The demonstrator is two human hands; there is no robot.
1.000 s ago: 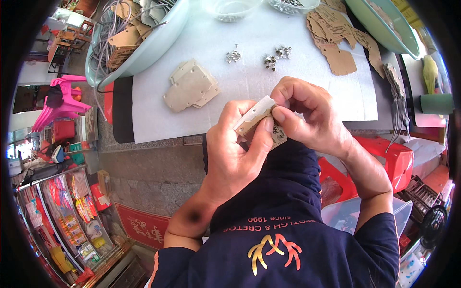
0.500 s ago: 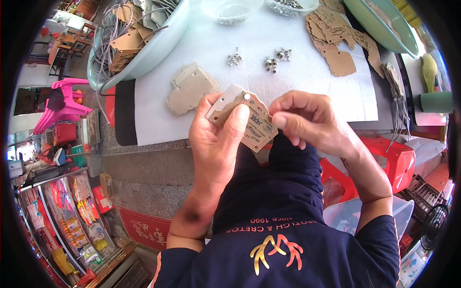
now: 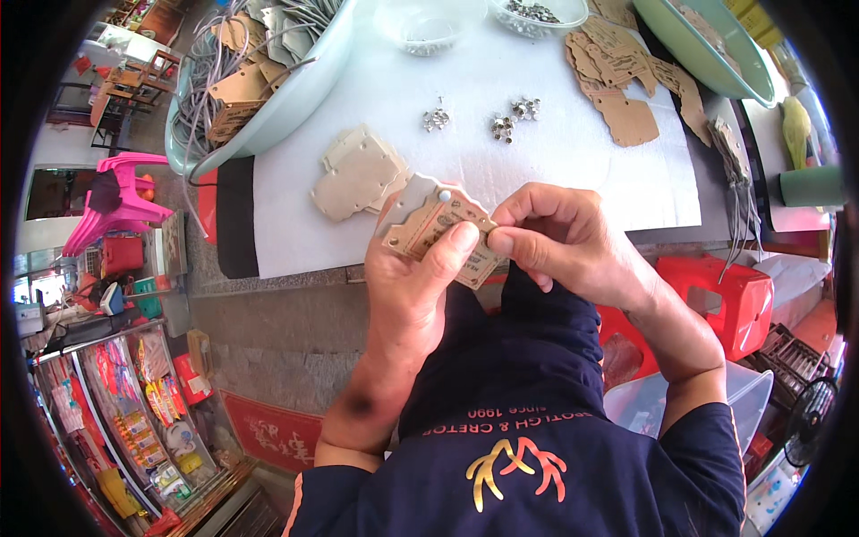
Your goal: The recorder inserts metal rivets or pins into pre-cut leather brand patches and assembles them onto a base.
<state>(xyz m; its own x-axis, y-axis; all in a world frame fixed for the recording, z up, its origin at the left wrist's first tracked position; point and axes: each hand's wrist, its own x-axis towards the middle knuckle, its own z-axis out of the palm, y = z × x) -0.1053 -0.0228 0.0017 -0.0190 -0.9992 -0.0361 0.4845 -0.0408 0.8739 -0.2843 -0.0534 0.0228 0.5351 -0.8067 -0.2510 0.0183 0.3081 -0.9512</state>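
Note:
Held in my left hand (image 3: 413,285) is a small stack of brown printed cardboard tags (image 3: 429,228) with wavy edges. My left thumb presses flat on its face. A round silver metal stud (image 3: 445,195) sits near the upper edge of the stack. My right hand (image 3: 565,240) pinches the stack's right corner between thumb and forefinger. Whether a small part is hidden between those fingertips I cannot make out. Plain grey-brown card pieces (image 3: 358,172) lie on the white sheet just beyond my left hand. Farther off are small clusters of metal studs (image 3: 437,119) and metal rings (image 3: 514,118).
The white sheet (image 3: 295,224) covers the table. A pale green basin (image 3: 309,94) of tags and grey cords stands at left. Clear bowls (image 3: 429,34) sit at the back. More brown tags (image 3: 626,116) and a green basin (image 3: 747,76) are at right. A red stool (image 3: 738,300) stands below.
The tag stack has turned and tilted in my left hand, which has shifted slightly right. My right fingertips have moved left with the stack's corner.

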